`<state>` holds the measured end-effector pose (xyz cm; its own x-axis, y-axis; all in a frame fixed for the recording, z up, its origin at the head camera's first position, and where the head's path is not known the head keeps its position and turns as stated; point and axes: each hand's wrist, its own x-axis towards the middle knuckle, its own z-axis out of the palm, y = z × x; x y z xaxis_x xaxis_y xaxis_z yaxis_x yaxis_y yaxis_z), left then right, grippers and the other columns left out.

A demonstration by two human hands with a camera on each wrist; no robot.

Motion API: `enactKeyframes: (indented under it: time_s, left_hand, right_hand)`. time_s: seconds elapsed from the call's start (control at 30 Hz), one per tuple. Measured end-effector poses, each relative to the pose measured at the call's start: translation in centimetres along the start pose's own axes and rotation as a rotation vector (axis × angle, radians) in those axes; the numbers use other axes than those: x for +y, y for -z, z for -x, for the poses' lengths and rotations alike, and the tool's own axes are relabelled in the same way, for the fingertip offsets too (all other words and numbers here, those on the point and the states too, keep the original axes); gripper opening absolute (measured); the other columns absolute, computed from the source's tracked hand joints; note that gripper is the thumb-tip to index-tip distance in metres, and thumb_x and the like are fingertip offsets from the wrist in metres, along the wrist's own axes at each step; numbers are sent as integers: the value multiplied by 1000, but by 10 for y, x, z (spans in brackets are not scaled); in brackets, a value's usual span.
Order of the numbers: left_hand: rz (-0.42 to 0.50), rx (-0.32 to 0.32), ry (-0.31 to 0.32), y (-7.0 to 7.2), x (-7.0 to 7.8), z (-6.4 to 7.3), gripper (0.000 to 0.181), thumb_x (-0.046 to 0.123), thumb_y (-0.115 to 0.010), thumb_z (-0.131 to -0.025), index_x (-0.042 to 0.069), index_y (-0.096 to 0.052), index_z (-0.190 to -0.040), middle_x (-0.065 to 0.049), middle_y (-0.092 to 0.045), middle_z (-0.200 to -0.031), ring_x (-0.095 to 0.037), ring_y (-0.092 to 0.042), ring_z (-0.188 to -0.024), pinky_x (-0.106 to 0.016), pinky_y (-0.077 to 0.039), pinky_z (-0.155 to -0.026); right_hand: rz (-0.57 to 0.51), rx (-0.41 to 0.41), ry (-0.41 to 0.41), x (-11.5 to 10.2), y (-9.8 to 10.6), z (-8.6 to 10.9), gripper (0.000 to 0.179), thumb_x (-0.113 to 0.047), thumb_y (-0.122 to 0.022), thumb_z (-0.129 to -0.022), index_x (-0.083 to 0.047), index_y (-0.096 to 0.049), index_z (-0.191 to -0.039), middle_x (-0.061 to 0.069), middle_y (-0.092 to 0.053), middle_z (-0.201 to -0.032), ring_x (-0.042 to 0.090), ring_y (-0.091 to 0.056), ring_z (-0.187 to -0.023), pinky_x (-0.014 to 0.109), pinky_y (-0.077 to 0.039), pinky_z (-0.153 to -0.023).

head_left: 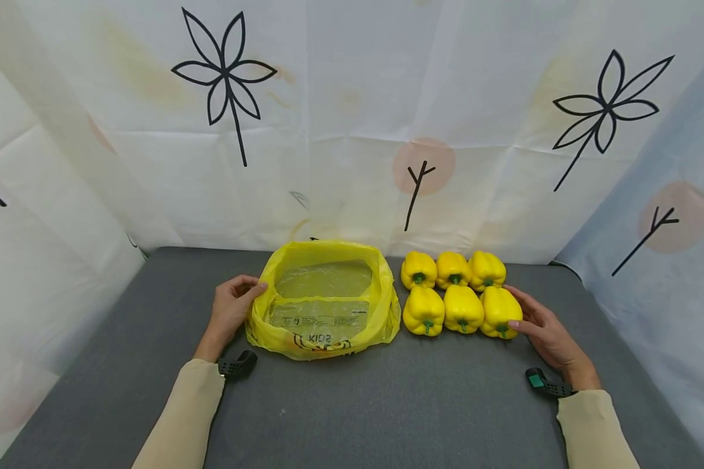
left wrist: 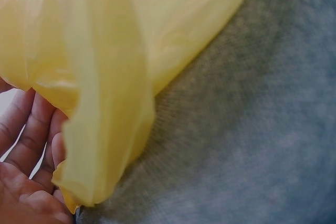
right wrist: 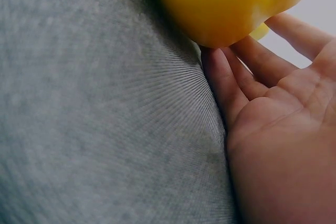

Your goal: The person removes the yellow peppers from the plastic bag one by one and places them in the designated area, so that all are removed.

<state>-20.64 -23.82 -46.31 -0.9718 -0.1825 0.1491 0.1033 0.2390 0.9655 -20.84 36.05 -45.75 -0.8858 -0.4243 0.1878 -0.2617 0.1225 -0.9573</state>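
Note:
A yellow plastic bag (head_left: 381, 326) stands on the grey table with its mouth spread wide, showing printed lettering inside. My left hand (head_left: 234, 309) pinches its left rim, thumb over the edge and fingers outside. Thin yellow plastic (left wrist: 113, 93) hangs beside the fingers (left wrist: 31, 129) in the left wrist view. To the right, several yellow bell peppers (head_left: 425, 311) sit in two rows. My right hand (head_left: 548, 332) grips the front-right bell pepper (head_left: 498, 309), thumb at its front and fingers behind. In the right wrist view, the fingers (right wrist: 268, 64) meet the underside of that pepper.
The grey table (head_left: 399, 410) extends in front of the bag and peppers. A white curtain (head_left: 352, 117) with drawn leaves and trees hangs close behind them and along both sides. Dark straps (head_left: 237, 366) sit on both wrists.

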Motion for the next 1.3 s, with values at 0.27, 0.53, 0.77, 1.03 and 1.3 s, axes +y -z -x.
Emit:
enactKeyframes:
  time_s: [0.27,0.53,0.77,1.03,1.3]
  left_hand:
    - [-3,4,1,0,0,0,32,25,-72,-97,-5,-69,-110,-1,-66,-93,-13,-61,-81,-21,-53,-70]
    - [3,13,1,-1,1,0,30,23,-72,-97,-5,-69,-108,-1,-67,-92,-12,-61,-80,-21,-53,-68]
    - [-5,4,19,0,2,1,34,23,-71,-98,-7,-68,-113,-5,-67,-96,-10,-60,-81,-20,-52,-70]
    - [6,-9,28,-1,22,9,27,12,-69,-99,-12,-66,-111,-4,-66,-92,-8,-60,-78,-20,-52,-68]
    - [0,-1,28,0,7,2,29,17,-70,-99,-9,-67,-112,-2,-66,-93,-7,-59,-79,-19,-51,-69]
  right_hand:
    - [15,6,-13,-1,0,0,63,4,-47,-103,-2,-22,-160,-16,-41,-147,-1,-45,-127,13,-41,-96]
    - [30,-4,-15,0,1,0,64,5,-48,-103,-1,-21,-160,-18,-40,-148,-3,-44,-128,13,-41,-96]
    - [26,1,-21,-1,0,0,64,4,-48,-103,-2,-21,-161,-18,-40,-147,-3,-44,-127,13,-41,-96]
    - [12,-1,-19,0,1,0,64,5,-47,-103,-2,-21,-161,-16,-40,-148,-1,-45,-127,14,-42,-96]
    - [-15,2,-1,0,1,0,65,8,-48,-102,-1,-21,-160,-13,-43,-147,1,-48,-125,15,-45,-96]
